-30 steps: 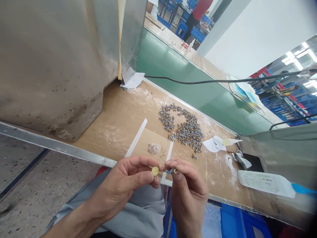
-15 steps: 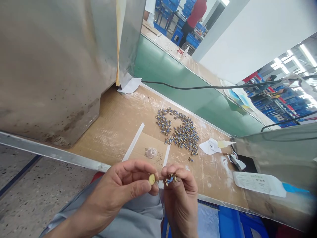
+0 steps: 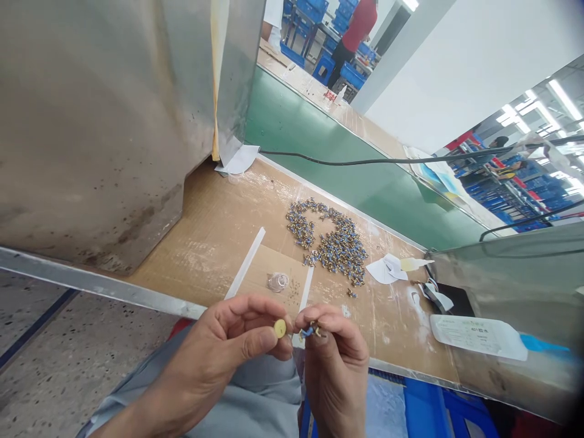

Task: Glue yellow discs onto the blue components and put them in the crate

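Held a small, flat, round yellow disc (image 3: 280, 329) in the left hand (image 3: 232, 340), gripped between thumb and fingertips near six o'clock in the view. Held a tiny blue-and-gold limbed piece (image 3: 309, 331) in the right hand (image 3: 335, 359), pinched between thumb and fingers at three o'clock from the disc. Showed a gap between disc and piece: near each other, not touching. Hid part of the piece behind the fingertips; could not make out its exact form.

Looked to be at a step of close two-handed handling, over the near edge of a glossy brown-topped bench (image 3: 219, 243), with disc and piece side by side. Seemed to call next for a light, steady pinch in both hands and careful control of the angle between disc and piece, with some risk of slipping.

Had, at eleven o'clock from the hands, a small clear round cup-like vessel (image 3: 278, 281), with tiny pale specks (image 3: 294, 291) just beside it. Had a spread heap of similar blue-and-gold pieces (image 3: 342, 246) at one o'clock. Had white paper (image 3: 385, 269) and a small pale-yellow squeeze bottle (image 3: 413, 265) at two o'clock, and a larger translucent white labelled bottle (image 3: 479, 337), lying on its side, at three. Faced a stained grey metal housing (image 3: 91, 134) at ten o'clock.
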Tool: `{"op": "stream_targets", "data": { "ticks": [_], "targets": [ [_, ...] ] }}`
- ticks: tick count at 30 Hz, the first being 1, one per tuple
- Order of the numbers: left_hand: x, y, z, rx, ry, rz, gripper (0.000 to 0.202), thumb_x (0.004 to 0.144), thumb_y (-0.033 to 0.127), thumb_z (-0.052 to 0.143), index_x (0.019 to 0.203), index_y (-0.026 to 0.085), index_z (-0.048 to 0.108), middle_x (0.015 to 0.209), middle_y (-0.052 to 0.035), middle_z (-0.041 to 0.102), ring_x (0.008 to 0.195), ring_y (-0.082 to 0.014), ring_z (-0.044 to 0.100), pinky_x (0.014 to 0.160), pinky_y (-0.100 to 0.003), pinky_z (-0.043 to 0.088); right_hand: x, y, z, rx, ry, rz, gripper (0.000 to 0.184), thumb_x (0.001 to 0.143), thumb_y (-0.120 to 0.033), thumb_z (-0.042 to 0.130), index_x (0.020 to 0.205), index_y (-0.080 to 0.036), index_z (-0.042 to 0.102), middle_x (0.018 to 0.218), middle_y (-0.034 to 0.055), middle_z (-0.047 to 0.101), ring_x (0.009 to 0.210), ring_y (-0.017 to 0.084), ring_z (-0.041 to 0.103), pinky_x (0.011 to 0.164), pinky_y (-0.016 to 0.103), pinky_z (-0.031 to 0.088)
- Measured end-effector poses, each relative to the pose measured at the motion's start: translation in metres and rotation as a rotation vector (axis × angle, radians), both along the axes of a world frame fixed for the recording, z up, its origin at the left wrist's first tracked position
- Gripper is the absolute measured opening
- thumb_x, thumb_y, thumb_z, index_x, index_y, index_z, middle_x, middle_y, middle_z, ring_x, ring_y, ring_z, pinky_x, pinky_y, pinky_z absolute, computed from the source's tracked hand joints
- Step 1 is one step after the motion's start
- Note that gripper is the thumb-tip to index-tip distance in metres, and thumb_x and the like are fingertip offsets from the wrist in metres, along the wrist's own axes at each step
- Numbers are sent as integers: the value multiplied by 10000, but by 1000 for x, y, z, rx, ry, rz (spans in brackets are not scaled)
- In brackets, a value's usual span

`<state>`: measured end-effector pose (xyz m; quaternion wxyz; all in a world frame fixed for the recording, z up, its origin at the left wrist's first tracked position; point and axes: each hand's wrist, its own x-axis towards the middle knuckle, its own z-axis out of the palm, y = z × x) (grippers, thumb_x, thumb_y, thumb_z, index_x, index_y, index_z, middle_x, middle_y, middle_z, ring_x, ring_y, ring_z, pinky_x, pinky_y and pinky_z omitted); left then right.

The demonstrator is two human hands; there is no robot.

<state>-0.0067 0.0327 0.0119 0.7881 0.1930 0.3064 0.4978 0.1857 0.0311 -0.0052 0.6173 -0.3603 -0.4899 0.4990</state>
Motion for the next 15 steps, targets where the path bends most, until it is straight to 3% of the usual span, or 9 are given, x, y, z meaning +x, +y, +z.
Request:
{"op": "stream_targets", "data": {
  "ticks": [6, 10, 15],
  "targets": [
    [4, -2, -2, -37, -8, -5, 230, 892, 428, 1065, 1002, 248, 975, 843, -55, 916, 769, -151, 858, 776, -172, 671, 5, -3, 3, 45, -120, -39, 182, 1131, -207, 794, 1223, -340, 876, 1177, -3, 852, 1046, 114, 828, 941, 230, 703],
    [6, -5, -3, -35, -23, -23, 268, 901, 480, 1052, 1019, 248, 987, 818, -63, 917, 749, -138, 855, 782, -151, 651, 6, -8, 14, 106, -363, -135, 208, 1090, -145, 822, 1190, -315, 890, 1178, 16, 879, 1092, 135, 834, 981, 240, 699],
    [7, -5, -3, -17, 18, -2, 312, 886, 525, 1052, 1009, 245, 994, 791, -60, 907, 727, -138, 835, 774, -162, 654, 0, -10, 29, 204, -522, -195, 214, 1064, -116, 828, 1153, -299, 894, 1135, 11, 893, 1029, 144, 867, 907, 215, 716]
  ]
}}
